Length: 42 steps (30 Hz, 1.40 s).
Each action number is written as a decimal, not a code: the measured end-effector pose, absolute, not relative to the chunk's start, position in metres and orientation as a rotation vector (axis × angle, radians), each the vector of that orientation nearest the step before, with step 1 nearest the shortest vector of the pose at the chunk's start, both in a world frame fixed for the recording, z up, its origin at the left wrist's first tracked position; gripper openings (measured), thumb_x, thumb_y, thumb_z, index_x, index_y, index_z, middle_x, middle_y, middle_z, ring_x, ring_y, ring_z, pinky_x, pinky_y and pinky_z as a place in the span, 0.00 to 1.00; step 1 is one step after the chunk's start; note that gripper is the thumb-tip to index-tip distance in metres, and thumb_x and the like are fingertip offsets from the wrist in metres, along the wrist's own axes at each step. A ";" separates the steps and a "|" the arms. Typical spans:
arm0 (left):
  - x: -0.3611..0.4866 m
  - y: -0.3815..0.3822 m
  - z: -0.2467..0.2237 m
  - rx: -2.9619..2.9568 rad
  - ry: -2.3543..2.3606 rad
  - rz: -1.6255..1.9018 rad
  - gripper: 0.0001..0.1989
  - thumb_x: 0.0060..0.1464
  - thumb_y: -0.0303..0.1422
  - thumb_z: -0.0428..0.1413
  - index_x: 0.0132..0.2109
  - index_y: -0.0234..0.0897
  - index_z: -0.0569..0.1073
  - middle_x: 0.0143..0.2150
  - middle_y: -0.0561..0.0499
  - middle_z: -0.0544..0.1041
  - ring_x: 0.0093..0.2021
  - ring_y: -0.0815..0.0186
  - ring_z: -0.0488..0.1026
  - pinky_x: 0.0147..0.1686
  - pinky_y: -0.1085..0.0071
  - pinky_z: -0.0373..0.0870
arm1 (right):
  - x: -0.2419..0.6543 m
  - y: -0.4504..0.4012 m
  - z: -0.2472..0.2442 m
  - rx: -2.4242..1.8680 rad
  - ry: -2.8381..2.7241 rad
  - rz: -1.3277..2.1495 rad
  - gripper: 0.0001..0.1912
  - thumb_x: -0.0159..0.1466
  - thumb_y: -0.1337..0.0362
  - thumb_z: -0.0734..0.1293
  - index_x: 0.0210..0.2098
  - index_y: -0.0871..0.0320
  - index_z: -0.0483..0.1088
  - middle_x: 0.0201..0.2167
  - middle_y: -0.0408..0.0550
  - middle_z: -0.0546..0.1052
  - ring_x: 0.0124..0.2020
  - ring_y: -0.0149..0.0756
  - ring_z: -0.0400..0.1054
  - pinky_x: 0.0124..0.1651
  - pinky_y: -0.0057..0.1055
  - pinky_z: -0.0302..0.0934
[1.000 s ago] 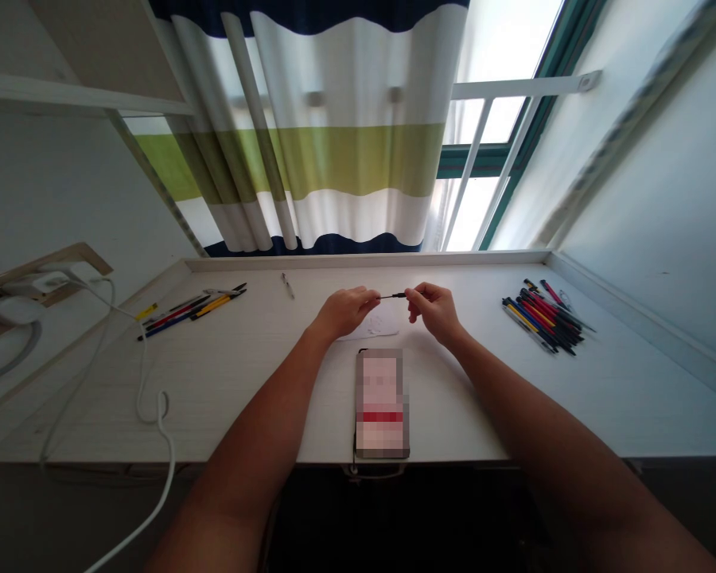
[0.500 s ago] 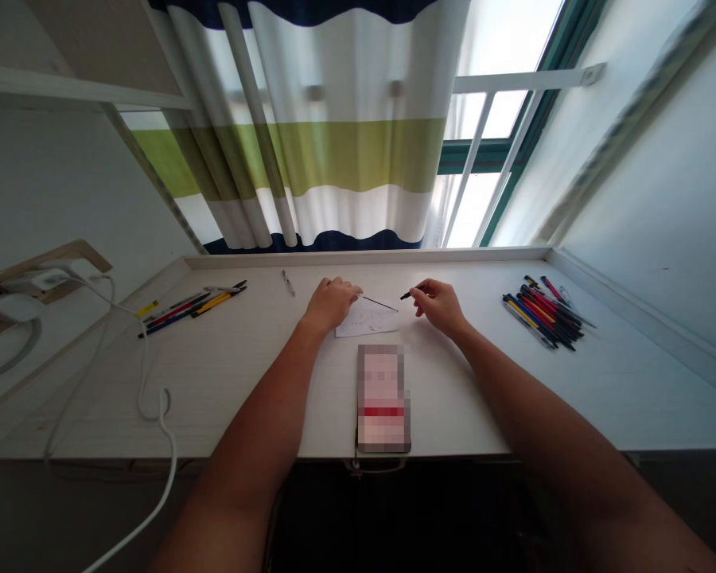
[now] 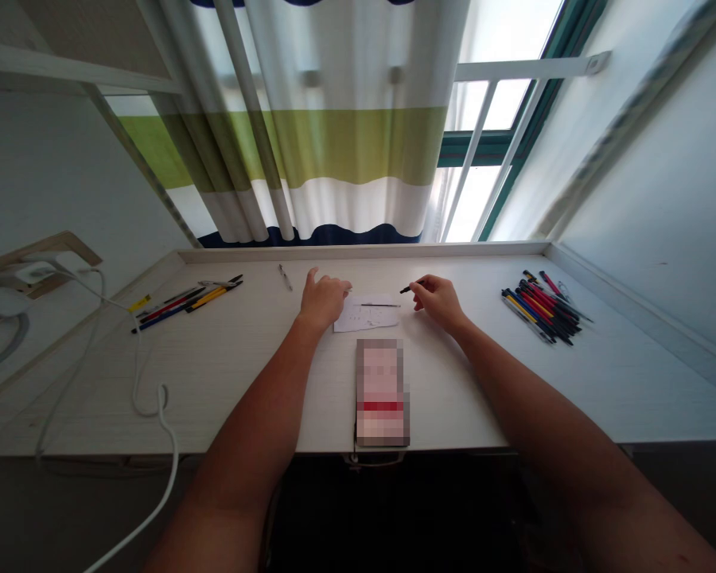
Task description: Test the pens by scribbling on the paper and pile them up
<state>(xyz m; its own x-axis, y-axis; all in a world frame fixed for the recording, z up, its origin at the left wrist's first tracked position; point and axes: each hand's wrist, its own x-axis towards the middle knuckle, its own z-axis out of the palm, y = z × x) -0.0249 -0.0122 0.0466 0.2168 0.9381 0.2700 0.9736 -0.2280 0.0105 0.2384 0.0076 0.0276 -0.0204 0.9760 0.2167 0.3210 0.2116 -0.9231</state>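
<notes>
Pen (image 3: 410, 287) is pinched in the right hand (image 3: 440, 302); the left hand (image 3: 324, 301) is part-spread, empty. Nudged, the refill (image 3: 380, 305) could be rolled away.

On the desk (image 3: 453, 398), a pen refill (image 3: 380, 305) lies on the paper (image 3: 363, 321) between my left hand (image 3: 324, 298) and right hand (image 3: 440, 301), the phone (image 3: 383, 378) nearer me, pens at both sides, the curtain (image 3: 358, 147) behind.
</notes>
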 end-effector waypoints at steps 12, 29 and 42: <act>-0.024 -0.009 0.042 -2.307 -1.853 -0.323 0.22 0.66 0.25 0.48 0.52 0.47 0.84 0.52 0.42 0.81 0.59 0.51 0.71 0.68 0.46 0.50 | 0.244 0.018 0.021 -1.263 -1.724 0.666 0.04 0.57 0.68 0.67 0.32 0.57 0.74 0.24 0.44 0.78 0.28 0.37 0.72 0.36 0.34 0.67; -0.011 -0.010 0.035 -2.517 -1.879 -0.323 0.13 0.66 0.33 0.53 0.48 0.44 0.83 0.53 0.43 0.81 0.57 0.49 0.72 0.61 0.50 0.61 | 0.241 0.023 0.006 -1.254 -2.185 0.412 0.07 0.65 0.63 0.70 0.37 0.52 0.83 0.46 0.53 0.80 0.51 0.48 0.70 0.59 0.45 0.64; -0.033 -0.006 0.043 -2.507 -1.830 -0.409 0.11 0.62 0.32 0.54 0.41 0.40 0.83 0.52 0.44 0.82 0.58 0.50 0.73 0.68 0.50 0.57 | 0.251 0.025 0.006 -1.233 -2.172 0.523 0.09 0.65 0.59 0.71 0.39 0.54 0.84 0.46 0.53 0.81 0.51 0.48 0.72 0.57 0.44 0.66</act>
